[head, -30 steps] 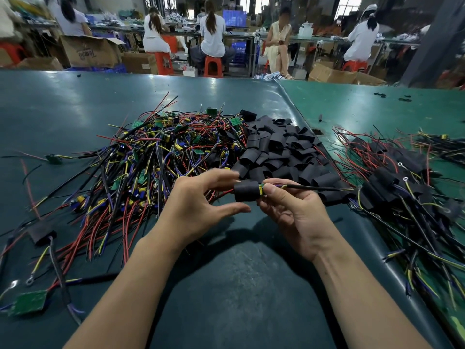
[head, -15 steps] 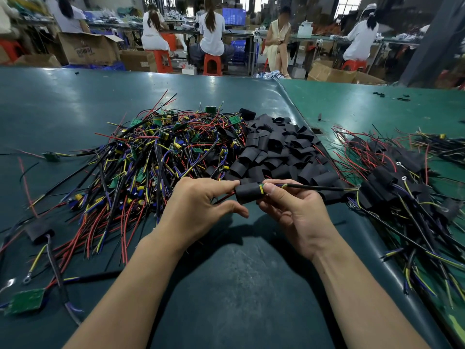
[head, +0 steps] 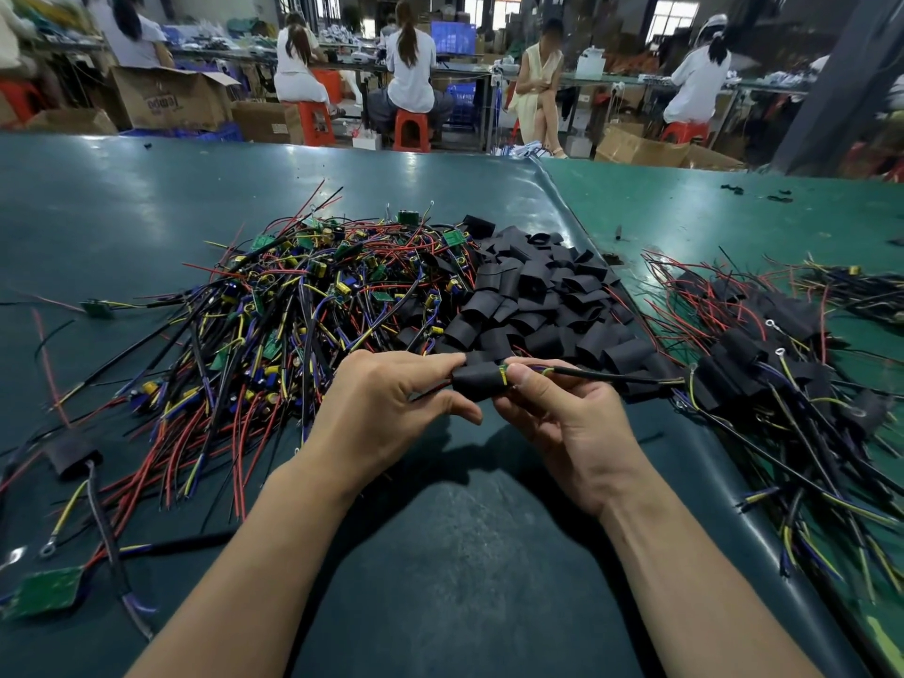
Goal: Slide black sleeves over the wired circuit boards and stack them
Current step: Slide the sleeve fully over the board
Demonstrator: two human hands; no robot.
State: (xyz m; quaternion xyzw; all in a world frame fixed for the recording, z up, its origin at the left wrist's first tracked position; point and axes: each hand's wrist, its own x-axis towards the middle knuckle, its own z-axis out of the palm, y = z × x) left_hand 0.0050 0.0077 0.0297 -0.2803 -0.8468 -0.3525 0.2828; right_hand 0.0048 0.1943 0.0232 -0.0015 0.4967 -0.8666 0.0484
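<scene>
Above the green bench point(head: 146, 198), a black sleeve point(head: 477, 381) is held level between both hands, its long axis running left to right. The stack of sleeved boards point(head: 753, 364) lies to the right of the fingers, nearer the right hand point(head: 572, 423). The left hand point(head: 381, 408) is pinched on the sleeve's left end; the right fingers point(head: 526, 376) are pressed to the yellow-green board edge point(head: 502, 374) showing at its right mouth, where the black cable point(head: 611, 376) trails rightward.

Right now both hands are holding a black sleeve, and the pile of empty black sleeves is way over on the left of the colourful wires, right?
Not quite. The head view shows the pile of empty black sleeves to the right of the colourful wires. The left hand and right hand do hold a black sleeve.
</scene>
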